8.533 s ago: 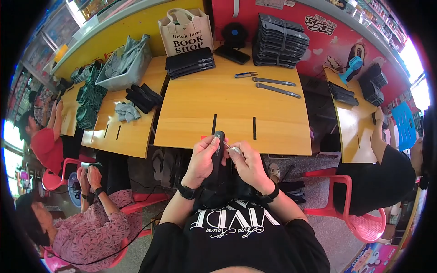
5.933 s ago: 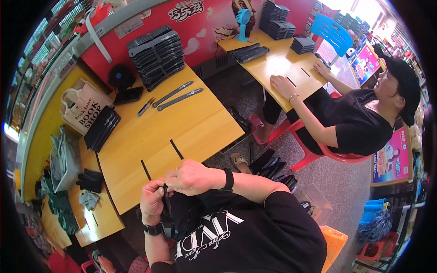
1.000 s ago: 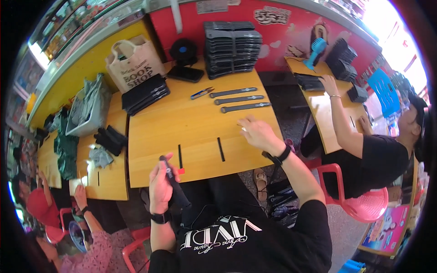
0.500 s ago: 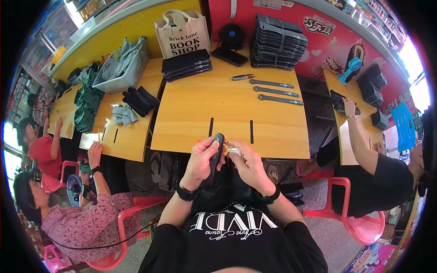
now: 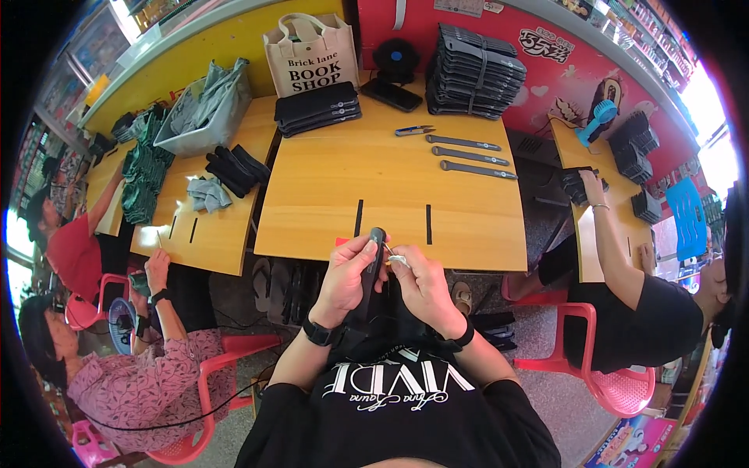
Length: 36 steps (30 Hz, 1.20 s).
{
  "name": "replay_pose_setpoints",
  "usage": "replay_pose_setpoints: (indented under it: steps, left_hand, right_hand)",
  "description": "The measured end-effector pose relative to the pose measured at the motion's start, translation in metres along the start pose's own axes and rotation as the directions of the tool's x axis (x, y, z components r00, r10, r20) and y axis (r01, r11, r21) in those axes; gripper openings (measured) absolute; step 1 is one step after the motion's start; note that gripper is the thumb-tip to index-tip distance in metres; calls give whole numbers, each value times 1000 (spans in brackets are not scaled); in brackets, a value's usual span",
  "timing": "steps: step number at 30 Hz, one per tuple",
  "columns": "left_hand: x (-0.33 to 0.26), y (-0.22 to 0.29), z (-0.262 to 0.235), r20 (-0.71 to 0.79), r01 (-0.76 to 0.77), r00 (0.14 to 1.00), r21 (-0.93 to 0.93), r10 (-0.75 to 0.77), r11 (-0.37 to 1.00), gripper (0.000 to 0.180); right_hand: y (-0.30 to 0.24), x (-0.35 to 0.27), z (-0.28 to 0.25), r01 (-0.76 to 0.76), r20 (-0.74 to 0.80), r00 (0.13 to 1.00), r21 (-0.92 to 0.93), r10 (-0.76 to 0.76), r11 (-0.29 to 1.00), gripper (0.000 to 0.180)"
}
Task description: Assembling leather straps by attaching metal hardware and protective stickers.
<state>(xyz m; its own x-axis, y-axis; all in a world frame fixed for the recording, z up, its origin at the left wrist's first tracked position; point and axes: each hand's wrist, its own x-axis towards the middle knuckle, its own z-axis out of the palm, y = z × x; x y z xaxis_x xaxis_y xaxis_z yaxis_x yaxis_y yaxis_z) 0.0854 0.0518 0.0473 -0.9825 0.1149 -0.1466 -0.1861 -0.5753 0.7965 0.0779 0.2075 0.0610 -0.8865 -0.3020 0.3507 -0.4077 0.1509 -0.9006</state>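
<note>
My left hand (image 5: pixel 341 282) grips a dark grey fabric strap (image 5: pixel 373 269) upright, its rounded end above the thumb, just off the table's front edge. Close on the right, my right hand (image 5: pixel 429 292) pinches a small thin tool with a white wrapped end (image 5: pixel 398 260). Its tip points at the strap's side; whether it touches cannot be told. Three similar grey straps (image 5: pixel 470 157) lie side by side at the table's right, below a pair of blue-handled thread snips (image 5: pixel 413 131). Something small and red (image 5: pixel 342 242) shows behind my left fingers.
On my yellow table (image 5: pixel 312 203) stand a stack of dark pouches (image 5: pixel 318 109), a canvas tote bag (image 5: pixel 312 62), a phone (image 5: pixel 392 95), a black fan (image 5: pixel 396 61) and a strapped bundle of grey pieces (image 5: pixel 476 74). Co-workers sit left and right. A grey bin (image 5: pixel 203 129) holds cloth.
My right hand and the white-ended tool have shifted slightly toward the strap. The left hand stays nearly in place. The whole view has drifted a little.
</note>
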Motion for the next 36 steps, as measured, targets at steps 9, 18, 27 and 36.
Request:
replay_pose_setpoints:
  steps: [9, 18, 27, 36]
  left_hand:
    - [-2, -8, 6, -22, -120, 992, 99, 123, 988, 22]
    - [-3, -7, 22, -32, -271, 950, 407, 311, 872, 12]
    - [1, 7, 9, 190, -379, 919, 673, 347, 635, 16]
    - [1, 7, 19, 181, -430, 891, 629, 416, 648, 14]
  right_hand:
    - [4, -5, 5, 59, -46, 997, -49, -62, 997, 10]
    - [11, -5, 13, 120, -220, 968, -10, -119, 993, 20]
    - [21, 15, -29, 294, 75, 956, -256, -284, 921, 28]
    - [13, 6, -5, 68, -116, 992, 90, -57, 994, 21]
